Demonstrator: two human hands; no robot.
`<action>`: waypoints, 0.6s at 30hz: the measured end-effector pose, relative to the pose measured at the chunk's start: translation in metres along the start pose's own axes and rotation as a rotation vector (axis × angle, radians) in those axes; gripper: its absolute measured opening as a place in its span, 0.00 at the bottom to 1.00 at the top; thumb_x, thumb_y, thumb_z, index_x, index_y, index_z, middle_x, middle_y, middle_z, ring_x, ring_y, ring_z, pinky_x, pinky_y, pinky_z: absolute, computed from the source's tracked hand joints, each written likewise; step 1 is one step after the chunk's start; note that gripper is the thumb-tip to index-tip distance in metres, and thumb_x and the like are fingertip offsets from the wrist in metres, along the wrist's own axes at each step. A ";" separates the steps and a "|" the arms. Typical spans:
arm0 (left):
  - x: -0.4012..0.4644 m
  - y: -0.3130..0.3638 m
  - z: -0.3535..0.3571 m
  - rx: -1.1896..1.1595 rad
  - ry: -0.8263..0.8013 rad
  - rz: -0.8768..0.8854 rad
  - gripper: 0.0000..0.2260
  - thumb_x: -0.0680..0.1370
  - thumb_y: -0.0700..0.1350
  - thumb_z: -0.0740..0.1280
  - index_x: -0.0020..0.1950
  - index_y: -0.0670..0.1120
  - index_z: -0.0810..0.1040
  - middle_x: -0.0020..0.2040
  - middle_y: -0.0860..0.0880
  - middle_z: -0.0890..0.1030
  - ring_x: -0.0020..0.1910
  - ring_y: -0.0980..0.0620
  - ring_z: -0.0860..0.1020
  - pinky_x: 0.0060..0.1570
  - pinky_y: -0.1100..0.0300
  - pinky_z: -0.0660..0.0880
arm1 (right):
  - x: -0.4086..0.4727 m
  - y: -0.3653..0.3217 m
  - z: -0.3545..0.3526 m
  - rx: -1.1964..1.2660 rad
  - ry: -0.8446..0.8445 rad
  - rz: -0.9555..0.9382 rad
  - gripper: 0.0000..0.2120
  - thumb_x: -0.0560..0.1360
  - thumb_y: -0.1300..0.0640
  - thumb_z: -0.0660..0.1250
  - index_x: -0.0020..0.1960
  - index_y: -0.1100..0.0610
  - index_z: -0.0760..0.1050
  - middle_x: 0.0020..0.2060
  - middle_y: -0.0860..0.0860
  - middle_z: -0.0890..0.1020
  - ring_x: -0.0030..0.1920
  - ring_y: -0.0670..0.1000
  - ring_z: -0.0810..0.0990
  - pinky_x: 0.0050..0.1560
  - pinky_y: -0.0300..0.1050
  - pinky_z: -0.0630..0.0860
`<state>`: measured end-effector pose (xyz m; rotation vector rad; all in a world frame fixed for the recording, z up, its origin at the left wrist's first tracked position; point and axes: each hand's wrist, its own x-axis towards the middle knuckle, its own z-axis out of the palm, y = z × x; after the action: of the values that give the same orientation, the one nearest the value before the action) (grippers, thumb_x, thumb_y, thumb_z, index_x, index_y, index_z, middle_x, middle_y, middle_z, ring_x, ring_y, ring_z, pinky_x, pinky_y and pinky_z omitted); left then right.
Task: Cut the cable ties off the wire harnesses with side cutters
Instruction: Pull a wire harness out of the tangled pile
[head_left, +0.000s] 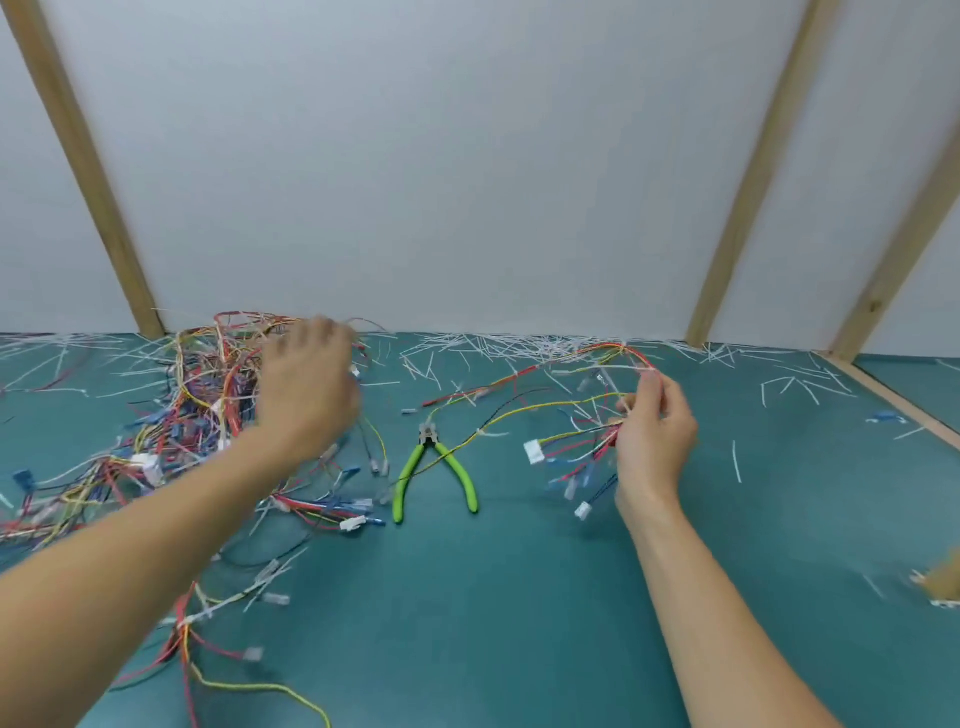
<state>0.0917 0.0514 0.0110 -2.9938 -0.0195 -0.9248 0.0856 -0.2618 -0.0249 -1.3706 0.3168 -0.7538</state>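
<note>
Green-handled side cutters (435, 470) lie with their handles spread on the teal mat between my hands, touched by neither. My right hand (653, 436) pinches a wire harness (566, 410) of red, yellow and black wires with white connectors, lifted off the mat. A white cable tie (488, 432) sits on one of its yellow-black strands. My left hand (306, 387) reaches over a tangled pile of coloured harnesses (171, 415) at the left. It is blurred, and its fingers are hidden from this side.
Several cut white cable tie pieces (519, 345) litter the back edge of the mat (519, 597) along the white wall. More loose wires (208, 623) trail at the lower left. Wooden battens (748, 182) lean against the wall; a wooden strip borders the mat at right.
</note>
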 end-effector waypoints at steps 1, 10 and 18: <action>-0.008 0.021 0.000 -0.072 -0.051 0.073 0.13 0.75 0.43 0.65 0.59 0.48 0.78 0.57 0.44 0.81 0.57 0.40 0.78 0.55 0.47 0.71 | 0.003 -0.002 -0.002 0.075 0.001 0.103 0.10 0.84 0.54 0.61 0.49 0.50 0.80 0.32 0.47 0.75 0.29 0.43 0.73 0.33 0.41 0.69; -0.036 0.081 0.022 0.247 -0.504 0.166 0.14 0.82 0.54 0.58 0.60 0.46 0.72 0.58 0.47 0.81 0.59 0.43 0.80 0.43 0.55 0.65 | 0.017 0.002 -0.029 1.176 -0.218 0.823 0.05 0.73 0.63 0.64 0.46 0.57 0.78 0.31 0.47 0.72 0.20 0.43 0.69 0.25 0.27 0.66; -0.031 0.089 0.029 0.135 -0.594 0.071 0.14 0.80 0.40 0.58 0.65 0.40 0.64 0.59 0.41 0.78 0.59 0.39 0.79 0.45 0.53 0.69 | 0.016 -0.008 -0.029 1.447 -0.318 0.842 0.12 0.85 0.57 0.58 0.55 0.60 0.80 0.39 0.48 0.75 0.20 0.44 0.67 0.23 0.31 0.68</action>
<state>0.0833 -0.0372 -0.0308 -2.9897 0.0201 -0.0043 0.0772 -0.2949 -0.0202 0.0934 0.0164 0.0651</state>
